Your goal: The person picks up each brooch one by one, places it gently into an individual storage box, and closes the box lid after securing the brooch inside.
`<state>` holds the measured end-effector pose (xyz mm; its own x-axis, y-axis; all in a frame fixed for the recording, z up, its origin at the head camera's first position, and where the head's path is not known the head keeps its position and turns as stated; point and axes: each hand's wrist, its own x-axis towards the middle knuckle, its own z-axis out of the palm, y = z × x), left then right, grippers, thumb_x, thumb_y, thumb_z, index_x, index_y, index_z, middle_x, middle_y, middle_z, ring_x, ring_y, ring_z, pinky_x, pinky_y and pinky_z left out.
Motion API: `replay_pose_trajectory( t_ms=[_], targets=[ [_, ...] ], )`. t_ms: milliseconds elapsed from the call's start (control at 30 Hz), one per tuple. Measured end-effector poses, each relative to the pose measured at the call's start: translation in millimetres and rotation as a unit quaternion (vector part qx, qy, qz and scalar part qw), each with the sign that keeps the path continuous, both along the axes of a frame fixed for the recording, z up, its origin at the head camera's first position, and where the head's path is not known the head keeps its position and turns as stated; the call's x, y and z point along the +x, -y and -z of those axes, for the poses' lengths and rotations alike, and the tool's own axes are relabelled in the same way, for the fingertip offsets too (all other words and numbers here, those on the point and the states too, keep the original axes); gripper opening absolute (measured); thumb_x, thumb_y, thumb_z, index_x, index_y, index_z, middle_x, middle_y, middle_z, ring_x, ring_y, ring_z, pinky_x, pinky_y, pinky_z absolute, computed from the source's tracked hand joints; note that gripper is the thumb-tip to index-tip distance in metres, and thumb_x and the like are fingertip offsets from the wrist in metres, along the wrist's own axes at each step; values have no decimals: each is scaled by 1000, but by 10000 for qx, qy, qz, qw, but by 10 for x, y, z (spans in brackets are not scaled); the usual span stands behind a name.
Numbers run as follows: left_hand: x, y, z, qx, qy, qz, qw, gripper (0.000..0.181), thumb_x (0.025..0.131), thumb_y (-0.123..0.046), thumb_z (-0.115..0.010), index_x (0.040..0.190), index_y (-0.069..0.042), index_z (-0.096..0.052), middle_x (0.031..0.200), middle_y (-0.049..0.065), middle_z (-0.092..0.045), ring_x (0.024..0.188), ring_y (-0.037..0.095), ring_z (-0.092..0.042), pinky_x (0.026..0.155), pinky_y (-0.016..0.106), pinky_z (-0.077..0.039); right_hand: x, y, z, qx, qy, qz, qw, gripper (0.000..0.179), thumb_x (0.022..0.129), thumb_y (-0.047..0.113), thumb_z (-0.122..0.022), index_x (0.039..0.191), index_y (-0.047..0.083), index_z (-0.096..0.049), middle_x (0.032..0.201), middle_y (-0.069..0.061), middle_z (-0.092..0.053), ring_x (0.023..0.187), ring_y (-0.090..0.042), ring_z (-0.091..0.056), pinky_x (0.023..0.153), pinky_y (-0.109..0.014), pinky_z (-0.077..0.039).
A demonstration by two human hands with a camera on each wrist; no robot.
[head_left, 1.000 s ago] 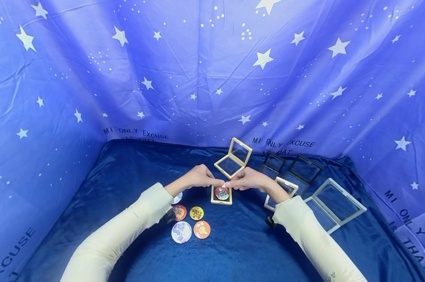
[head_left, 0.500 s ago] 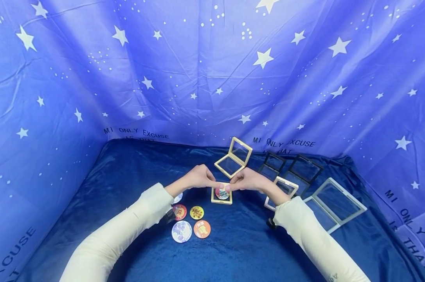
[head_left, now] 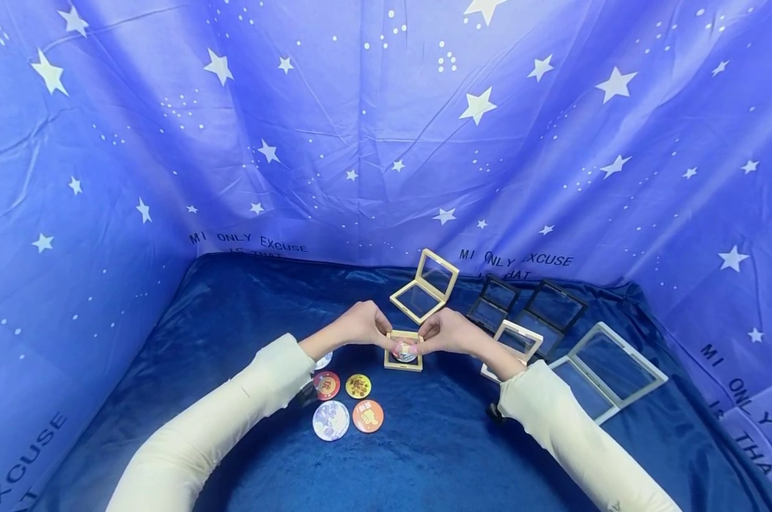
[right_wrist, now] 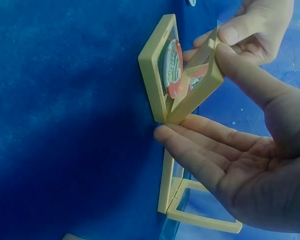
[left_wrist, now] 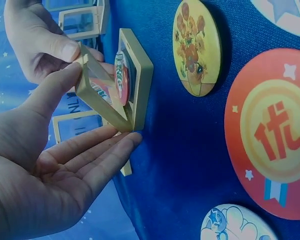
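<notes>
A small cream hinged display frame (head_left: 403, 368) lies on the blue cloth with its lid (right_wrist: 202, 95) partly folded over its base. Inside the base sits a red round badge (left_wrist: 122, 75) with a green tree print, leaning a little; its reflection shows in the lid's clear film. My left hand (head_left: 362, 323) pinches one side of the lid, thumb on its free edge and fingers by the hinge. On the other side my right hand (head_left: 453, 331) grips it the same way, the thumbs close together. From the head view, the thumbs cover part of the badge.
Left of the frame lie several round badges, among them a yellow sunflower one (head_left: 358, 386) and an orange one (head_left: 367, 417). Behind stands another open cream frame (head_left: 427, 286). Black frames (head_left: 550, 311), a pinkish one (head_left: 520, 340) and a large white one (head_left: 616, 373) stand right.
Both thumbs have come down toward me with the lid's edge, so the lid is folded further over the badge. The other frames and loose badges stay put.
</notes>
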<state>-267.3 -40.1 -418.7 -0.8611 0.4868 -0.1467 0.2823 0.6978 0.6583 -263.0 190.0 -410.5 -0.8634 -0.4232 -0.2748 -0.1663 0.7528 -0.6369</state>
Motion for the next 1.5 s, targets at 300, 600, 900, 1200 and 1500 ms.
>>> replay_pose_trajectory(
  t_ms=[300, 600, 900, 1200, 1500],
  targets=[
    [53, -25, -19, -232, -308, 147, 9991, 39, 72, -32, -93, 96, -3, -81, 91, 5, -80, 76, 7, -65, 67, 21, -48, 82, 48, 40, 266, -346, 130, 9990, 41, 77, 29, -90, 106, 3, -75, 109, -10, -77, 104, -25, -71, 92, -44, -57],
    [90, -46, 34, -198, -714, 511, 9959, 38, 74, -25, -92, 62, -10, -59, 51, -9, -35, 49, 6, -28, 50, 20, -20, 160, 90, 53, 549, -902, -85, 9944, 39, 75, 33, -91, 99, 6, -76, 100, -5, -77, 95, -22, -70, 87, -43, -57],
    [138, -65, 23, -391, -994, 461, 9932, 27, 71, -26, -93, 70, -8, -73, 50, -12, -41, 48, 5, -33, 48, 19, -25, 187, 115, 81, 622, -1153, -70, 9914, 41, 72, 30, -93, 98, 4, -75, 101, -8, -77, 96, -23, -70, 86, -44, -57],
    [189, -101, 23, -579, -1012, 285, 9928, 28, 70, -27, -94, 83, -7, -80, 57, -9, -58, 53, 7, -39, 50, 20, -32, 231, 151, 90, 714, -1285, 10, 9891, 39, 70, 28, -94, 94, 4, -74, 96, -9, -76, 84, -19, -68, 80, -39, -56],
    [209, -104, 72, -566, -1088, 199, 9923, 27, 70, -27, -95, 76, -8, -76, 55, -10, -52, 53, 7, -41, 50, 20, -32, 266, 168, 106, 633, -1355, -7, 9888, 35, 71, 29, -94, 82, 6, -69, 67, 1, -62, 56, -10, -43, 55, -24, -37]
  ],
)
